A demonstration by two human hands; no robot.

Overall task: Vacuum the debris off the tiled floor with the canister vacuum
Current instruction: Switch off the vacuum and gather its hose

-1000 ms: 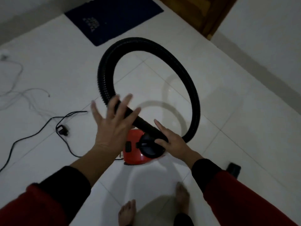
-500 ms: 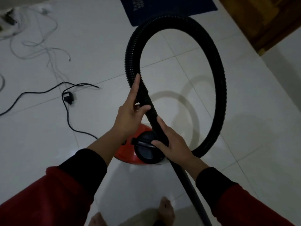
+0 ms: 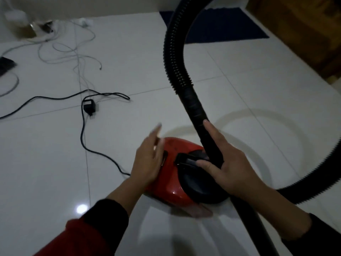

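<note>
The red canister vacuum (image 3: 171, 189) with a black front cap sits on the white tiled floor (image 3: 129, 71) just below me. Its ribbed black hose (image 3: 173, 58) arches up out of view and loops back along the right. My right hand (image 3: 230, 169) holds the smooth black tube (image 3: 195, 108) at the hose's end, index finger straight along it, thumb across near the canister's black handle (image 3: 186, 159). My left hand (image 3: 147, 159), fingers straight and blurred, is at the canister's left side; contact is unclear. I see no debris.
A black power cord (image 3: 83, 133) with its plug block (image 3: 89, 106) snakes over the tiles to the left. Tangled white cables (image 3: 73, 52) lie at the far left. A dark blue mat (image 3: 221, 24) and a wooden door (image 3: 304, 34) are at the back right.
My left hand let go of the hose tube and dropped to the canister's left side. My right hand keeps its hold on the tube. The view has moved closer and turned left.
</note>
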